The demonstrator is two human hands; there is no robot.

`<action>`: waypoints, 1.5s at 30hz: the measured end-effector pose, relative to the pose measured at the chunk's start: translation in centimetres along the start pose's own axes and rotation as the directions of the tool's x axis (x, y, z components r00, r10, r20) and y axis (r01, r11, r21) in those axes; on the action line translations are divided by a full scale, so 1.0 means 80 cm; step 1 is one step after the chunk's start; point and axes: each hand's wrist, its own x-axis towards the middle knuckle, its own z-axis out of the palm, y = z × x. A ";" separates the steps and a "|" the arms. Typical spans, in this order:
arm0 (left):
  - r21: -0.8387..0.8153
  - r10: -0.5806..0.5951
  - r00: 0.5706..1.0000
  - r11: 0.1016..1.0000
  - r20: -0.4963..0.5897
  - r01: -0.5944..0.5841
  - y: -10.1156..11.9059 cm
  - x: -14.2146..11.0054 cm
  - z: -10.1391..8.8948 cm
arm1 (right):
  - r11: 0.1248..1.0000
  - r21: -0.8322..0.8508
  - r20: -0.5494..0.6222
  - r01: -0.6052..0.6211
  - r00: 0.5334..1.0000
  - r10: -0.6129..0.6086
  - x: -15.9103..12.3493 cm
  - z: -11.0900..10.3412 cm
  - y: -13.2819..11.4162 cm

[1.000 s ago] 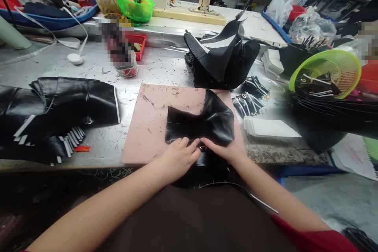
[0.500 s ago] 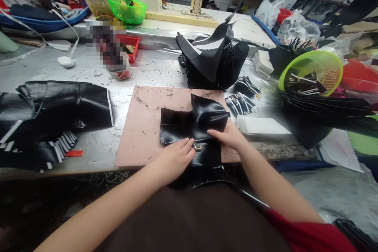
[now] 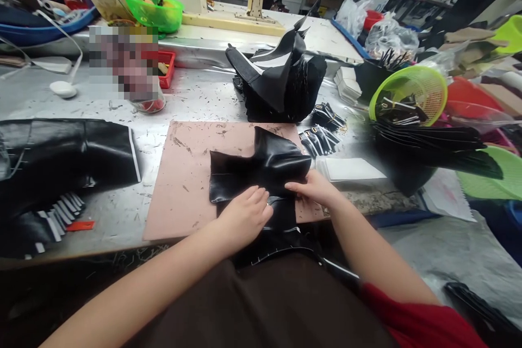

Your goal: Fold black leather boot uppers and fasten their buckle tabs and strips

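Note:
A glossy black leather-like piece [image 3: 261,168] lies folded on the pinkish board [image 3: 183,174], its right side raised in soft creases. My left hand [image 3: 248,215] rests on its near part, fingers together and lying flat. Those fingers cover the spot where a small tab with a metal ring was visible. At the right edge, my right hand [image 3: 316,187] grips the leather-like piece, thumb on top and the other fingers mostly hidden beneath. More black material [image 3: 277,239] with a pale-marked edge hangs between the board and my apron.
Black panels [image 3: 69,147] with white edges lie at left. Behind the board stands a stack of black cut pieces [image 3: 281,81]. Small ringed tabs [image 3: 320,140] and white sheets [image 3: 350,169] sit to the right, near a tilted yellow-green basket [image 3: 432,92].
My right hand has moved from the near middle to the piece's right edge. My left hand now covers the ringed tab that showed earlier. The view has shifted rightward.

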 end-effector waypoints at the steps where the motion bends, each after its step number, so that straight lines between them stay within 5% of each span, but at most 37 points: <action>1: -0.002 0.002 1.000 1.000 -0.008 -0.002 0.000 0.001 0.003 | 0.998 0.033 0.048 -0.053 0.998 0.051 0.000 -0.003 -0.001; 9: -0.028 -0.024 0.998 0.999 0.060 0.026 0.000 0.008 -0.002 | 0.997 -0.064 0.058 0.034 0.998 -0.030 0.007 -0.010 -0.008; 14: -0.010 0.006 0.996 1.000 0.092 -0.005 0.002 0.021 -0.006 | 0.996 -0.084 0.131 -0.030 0.990 0.041 0.007 -0.017 -0.013; 19: -0.010 0.035 0.998 0.999 -0.046 -0.035 0.004 0.024 0.007 | 0.993 -0.116 0.163 0.038 0.986 -0.019 0.015 -0.023 -0.011; 23: -0.015 0.030 0.995 0.999 -0.096 -0.031 0.005 0.022 0.020 | 0.969 -0.207 0.118 0.135 0.987 -0.113 0.018 -0.021 -0.006; 30: -0.029 0.053 0.999 0.998 -0.008 -0.054 0.003 0.027 0.004 | 0.903 -0.422 0.104 0.078 0.994 -0.038 0.014 -0.017 -0.008; 34: 0.003 0.067 0.996 0.998 0.067 -0.067 0.002 0.036 -0.004 | 0.865 -0.502 -0.066 -0.019 0.998 -0.017 -0.002 -0.021 0.002; 36: 0.014 0.068 0.994 0.998 0.085 -0.069 0.003 0.039 -0.005 | 0.894 -0.448 -0.233 0.002 0.965 -0.119 -0.017 -0.016 0.011; 38: 0.021 0.064 0.994 0.998 0.086 -0.066 0.004 0.040 -0.004 | 0.883 -0.443 -0.307 0.154 0.900 -0.311 -0.033 -0.004 0.020; 41: 0.024 0.063 0.995 0.998 0.074 -0.065 0.006 0.042 -0.004 | 0.752 -0.545 -0.234 0.371 0.794 -0.561 -0.049 0.018 0.028; 45: -0.035 0.056 0.997 0.998 0.048 -0.054 0.001 0.038 0.001 | 0.628 -0.708 -0.225 0.322 0.740 -0.634 -0.055 0.034 0.030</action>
